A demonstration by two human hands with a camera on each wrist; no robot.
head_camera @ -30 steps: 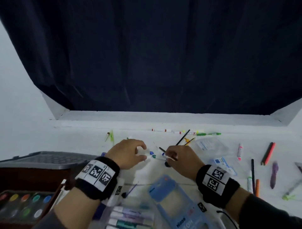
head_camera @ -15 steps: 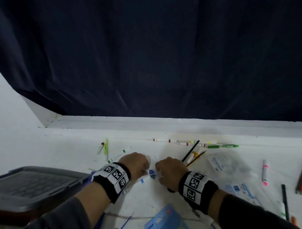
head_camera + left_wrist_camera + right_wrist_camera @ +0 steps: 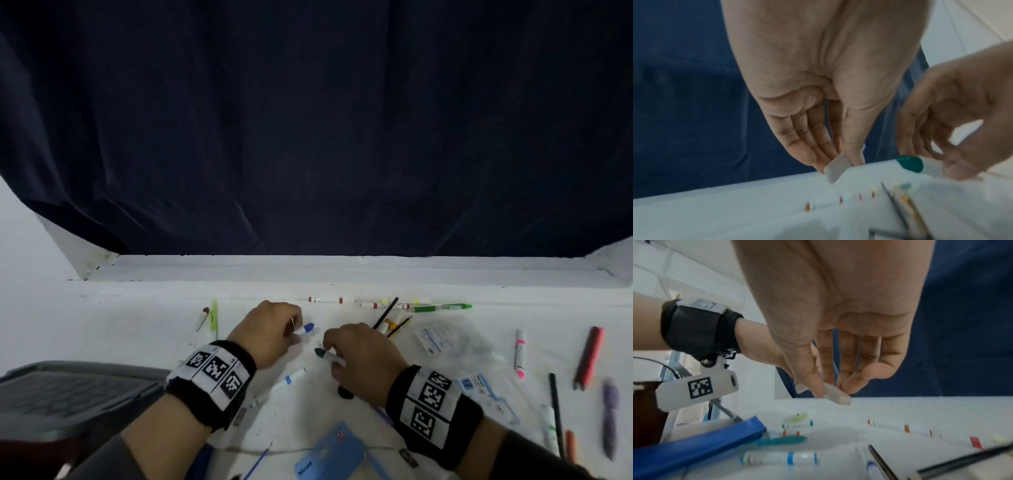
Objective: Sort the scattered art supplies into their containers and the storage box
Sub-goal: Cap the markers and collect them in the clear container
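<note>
Both wrists wear a thick black fabric wristband (image 3: 212, 383) faced with a white strip of three square black-and-white coded markers. The right wristband (image 3: 433, 413) shows two rows of them. Dark grey sleeves (image 3: 102, 459) start just behind the bands, at 6 o'clock. Under the left wrist, a screwed black bracket (image 3: 715, 361) carries a white oblong camera pod (image 3: 696, 390) with its own coded marker, a small round lens at its end, and a thin black cable (image 3: 657, 364) trailing off.
</note>
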